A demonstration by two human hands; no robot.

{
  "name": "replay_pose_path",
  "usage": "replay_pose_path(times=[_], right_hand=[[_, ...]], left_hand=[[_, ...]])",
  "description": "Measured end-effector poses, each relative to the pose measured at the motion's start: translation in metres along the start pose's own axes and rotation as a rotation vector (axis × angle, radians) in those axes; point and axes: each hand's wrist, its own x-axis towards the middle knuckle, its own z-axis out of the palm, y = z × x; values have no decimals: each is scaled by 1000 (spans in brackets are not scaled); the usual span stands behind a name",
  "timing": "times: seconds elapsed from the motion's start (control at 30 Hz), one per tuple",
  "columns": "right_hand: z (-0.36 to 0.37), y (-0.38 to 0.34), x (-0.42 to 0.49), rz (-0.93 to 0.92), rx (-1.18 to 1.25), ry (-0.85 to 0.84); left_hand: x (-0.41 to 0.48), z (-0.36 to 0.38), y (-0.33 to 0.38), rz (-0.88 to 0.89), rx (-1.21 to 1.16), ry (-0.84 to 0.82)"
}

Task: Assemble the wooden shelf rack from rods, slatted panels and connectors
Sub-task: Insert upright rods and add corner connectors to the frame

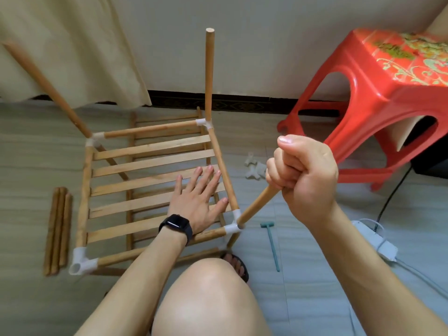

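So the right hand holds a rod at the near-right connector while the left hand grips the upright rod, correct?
No. In the head view the left hand lies flat on the slatted panel, gripping nothing; the right hand does hold the rod at the connector.

1. The floor [29, 166] is pale and wood-grained, running back to a dark skirting strip [242, 100] at the wall.
2. The half-built rack [84, 190] stands on it in the middle.
3. Three spare rods [57, 229] lie side by side just left of the rack.
4. Loose white connectors [254, 167] sit in a small heap to its right.
5. A teal mallet [271, 243] lies near the rack's near right corner.
6. A red plastic stool [363, 105] stands further right, with a white power strip [374, 238] and its cables in front of it.
7. A sandalled foot [236, 263] is planted by the rack's near edge.
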Motion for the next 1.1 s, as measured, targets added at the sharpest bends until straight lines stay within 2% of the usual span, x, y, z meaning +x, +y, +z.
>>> replay_pose_path(times=[0.27, 0.47, 0.8, 0.97, 1.1], right_hand=[[5, 3, -26, -28, -93, -185], [8, 4, -19, -22, -83, -145], [16, 18, -23, 2, -143, -299], [13, 20, -10, 87, -73, -319], [15, 25, -16, 50, -99, -280]], left_hand=[[-1, 5, -1, -4, -17, 18], [-1, 6, -1, -4, -20, 20], [-1, 5, -1, 10, -21, 24], [-2, 10, -5, 17, -28, 35], [-1, 11, -4, 9, -26, 26]])
